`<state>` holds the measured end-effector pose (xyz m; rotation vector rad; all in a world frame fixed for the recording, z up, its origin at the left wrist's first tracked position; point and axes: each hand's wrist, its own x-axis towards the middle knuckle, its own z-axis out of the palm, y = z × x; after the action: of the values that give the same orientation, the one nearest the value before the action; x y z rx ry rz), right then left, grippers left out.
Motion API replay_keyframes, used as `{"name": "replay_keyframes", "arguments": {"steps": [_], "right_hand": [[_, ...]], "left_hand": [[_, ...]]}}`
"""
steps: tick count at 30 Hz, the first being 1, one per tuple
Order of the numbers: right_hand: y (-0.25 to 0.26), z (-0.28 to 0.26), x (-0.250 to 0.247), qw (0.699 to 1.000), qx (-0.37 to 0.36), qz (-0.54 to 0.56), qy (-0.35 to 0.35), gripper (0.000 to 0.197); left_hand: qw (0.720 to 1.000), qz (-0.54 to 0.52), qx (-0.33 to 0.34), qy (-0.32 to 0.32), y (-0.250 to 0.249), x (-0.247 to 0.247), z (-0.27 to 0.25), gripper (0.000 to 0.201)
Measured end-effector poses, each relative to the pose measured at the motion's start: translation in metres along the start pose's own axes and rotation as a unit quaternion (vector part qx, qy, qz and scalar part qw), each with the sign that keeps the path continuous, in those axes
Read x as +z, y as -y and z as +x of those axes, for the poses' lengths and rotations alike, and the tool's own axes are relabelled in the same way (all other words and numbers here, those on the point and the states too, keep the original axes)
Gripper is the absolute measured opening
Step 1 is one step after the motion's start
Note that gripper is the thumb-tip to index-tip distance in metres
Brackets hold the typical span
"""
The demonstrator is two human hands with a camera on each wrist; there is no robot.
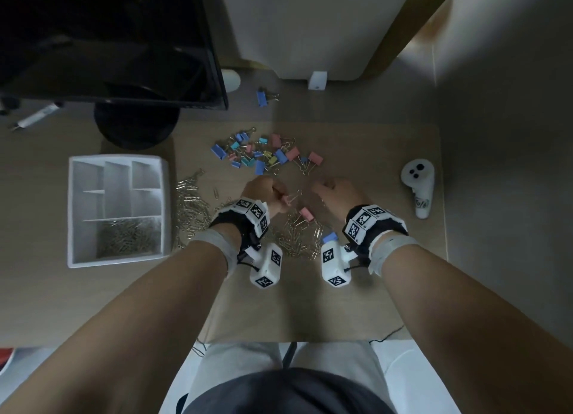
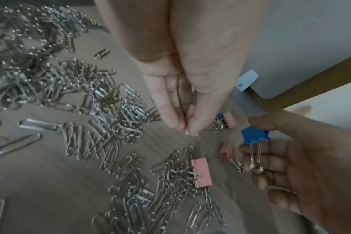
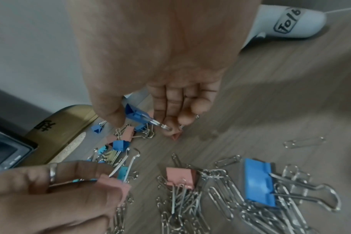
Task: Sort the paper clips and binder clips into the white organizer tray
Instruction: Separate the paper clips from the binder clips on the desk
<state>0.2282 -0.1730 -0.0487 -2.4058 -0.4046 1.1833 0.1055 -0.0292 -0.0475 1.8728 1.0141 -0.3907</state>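
My left hand (image 1: 273, 193) pinches a pink binder clip (image 1: 291, 198) between thumb and fingers just above the mat; the pink binder clip (image 2: 190, 110) shows between the fingertips in the left wrist view. My right hand (image 3: 146, 121) grips a blue binder clip (image 3: 138, 114) by its wire handles. A pile of coloured binder clips (image 1: 266, 154) lies beyond both hands. Silver paper clips (image 1: 192, 206) are scattered left of and between my wrists. The white organizer tray (image 1: 73, 212) stands at the left, with paper clips (image 1: 127, 237) in its front compartment.
A pink binder clip (image 1: 305, 214) and a blue one (image 1: 330, 237) lie among the paper clips near my right wrist. One blue binder clip (image 1: 262, 97) sits far back. A monitor (image 1: 108, 41) with a round base (image 1: 136, 125) stands back left; a white controller (image 1: 418, 184) lies right.
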Motion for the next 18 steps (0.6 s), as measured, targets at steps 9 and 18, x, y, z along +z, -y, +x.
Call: {"name": "replay_keyframes", "arguments": {"steps": [9,18], "right_hand": [[0.007,0.015,-0.012,0.996,-0.004,0.067,-0.060,0.053],[-0.032,-0.004,-0.017,0.999,0.043,0.002,0.023,0.020]], "left_hand": [[0.996,-0.066,0.035,-0.057,-0.014,0.003,0.034,0.024],[0.998,0.039,0.042,0.016,-0.015,0.019,0.026,0.042]]}}
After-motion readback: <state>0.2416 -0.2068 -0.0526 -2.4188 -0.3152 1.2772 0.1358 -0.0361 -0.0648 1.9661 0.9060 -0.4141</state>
